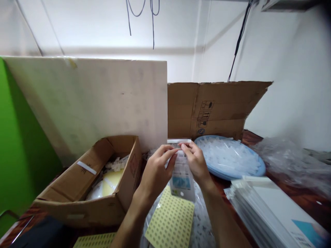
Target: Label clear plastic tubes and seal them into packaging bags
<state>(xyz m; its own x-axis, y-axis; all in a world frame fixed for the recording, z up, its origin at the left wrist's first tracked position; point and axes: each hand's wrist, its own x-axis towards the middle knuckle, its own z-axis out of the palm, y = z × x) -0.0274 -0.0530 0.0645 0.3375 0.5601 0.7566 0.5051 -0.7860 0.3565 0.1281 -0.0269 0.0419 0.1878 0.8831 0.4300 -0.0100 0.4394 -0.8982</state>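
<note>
My left hand (159, 163) and my right hand (195, 160) meet at the upper part of a flat clear package (182, 181) with white and blue print. The fingers of both hands are pinched together at it, thumbs and forefingers nearly touching. A small piece between the fingertips, if any, is too small to make out. The package hangs nearly upright, its lower end over a yellow sheet of round stickers (172, 218). Beneath that sheet lies a clear plastic bag (204, 220) holding many small pieces.
An open cardboard box (85, 212) with scraps stands left. Right are a blue round tray (261, 168) of translucent plastic pieces, a stack of white flat packages (276, 203) and crumpled plastic film (292, 162). Another sticker sheet (94, 240) lies front left. Cardboard (222, 113) stands behind.
</note>
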